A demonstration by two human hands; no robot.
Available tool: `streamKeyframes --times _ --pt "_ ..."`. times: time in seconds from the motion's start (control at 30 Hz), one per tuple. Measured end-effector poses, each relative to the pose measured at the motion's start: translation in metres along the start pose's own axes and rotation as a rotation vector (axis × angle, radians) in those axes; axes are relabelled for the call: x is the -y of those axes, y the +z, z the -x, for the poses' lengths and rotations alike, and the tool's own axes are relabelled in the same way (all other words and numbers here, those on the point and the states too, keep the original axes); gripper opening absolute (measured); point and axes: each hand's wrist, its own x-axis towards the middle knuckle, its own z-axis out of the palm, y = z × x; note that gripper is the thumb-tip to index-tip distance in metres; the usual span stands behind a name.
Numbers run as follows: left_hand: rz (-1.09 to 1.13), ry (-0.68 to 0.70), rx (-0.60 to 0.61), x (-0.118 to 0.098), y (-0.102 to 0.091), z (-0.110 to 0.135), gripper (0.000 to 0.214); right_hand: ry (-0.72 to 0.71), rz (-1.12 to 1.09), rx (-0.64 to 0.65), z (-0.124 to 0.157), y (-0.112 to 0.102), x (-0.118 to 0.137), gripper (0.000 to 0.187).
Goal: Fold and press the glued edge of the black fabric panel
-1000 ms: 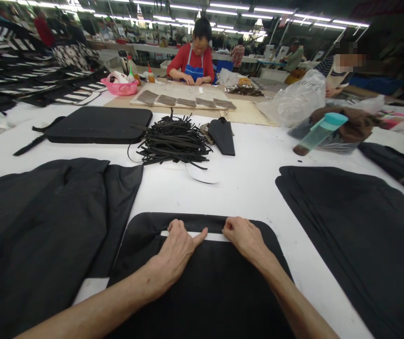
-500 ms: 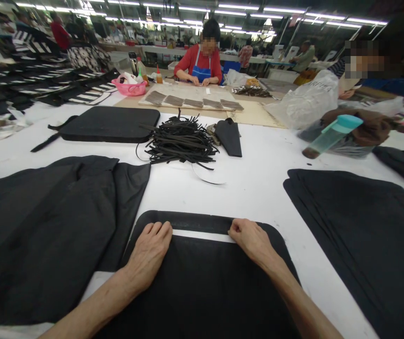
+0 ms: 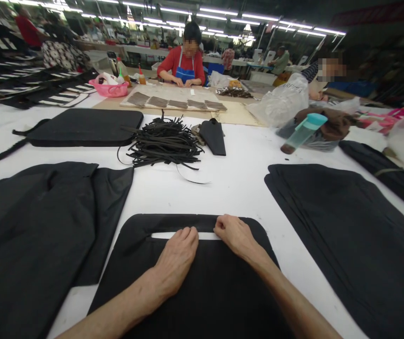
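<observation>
A black rounded fabric panel [image 3: 202,292] lies on the white table right in front of me, with a long white slot [image 3: 162,235] near its far edge. My left hand [image 3: 177,256] lies flat on the panel, fingers together and stretched toward the slot's middle. At the slot's right end my right hand [image 3: 235,235] presses down with curled fingers. Neither hand holds anything that I can see.
Dark fabric stacks lie at the left [image 3: 35,235] and right [image 3: 350,226]. Beyond are a pile of black strips [image 3: 162,141], a black padded panel [image 3: 85,127], a small black piece [image 3: 214,136] and a teal-capped bottle [image 3: 302,132]. A person in a red top [image 3: 182,61] works at the far table.
My left hand slid right along the slot, from its left end to near the middle. The right hand stayed at the slot's right end. The view shifted slightly.
</observation>
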Motion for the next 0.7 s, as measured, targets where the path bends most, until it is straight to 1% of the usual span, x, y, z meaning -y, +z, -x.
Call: streamKeyframes --times 0.17,0.3,0.4,0.53,0.7 --pt "-0.009 -0.012 -0.010 0.001 0.001 -0.001 0.047 -0.092 -0.080 0.002 -0.001 -0.002 -0.011 0.014" --pt "-0.026 -0.038 -0.014 -0.002 0.003 -0.003 0.055 -0.183 -0.148 0.011 0.005 -0.005 -0.018 0.010" --pt "-0.034 -0.052 -0.004 -0.003 0.004 -0.004 0.055 -0.236 -0.188 0.013 0.009 -0.004 -0.024 0.014" --pt "-0.048 -0.069 0.021 -0.004 0.003 -0.006 0.053 -0.248 -0.225 -0.022 0.010 0.000 -0.036 0.015" --pt "-0.063 -0.069 0.013 -0.005 0.002 -0.006 0.053 -0.268 -0.158 -0.044 0.012 0.000 -0.052 0.006"
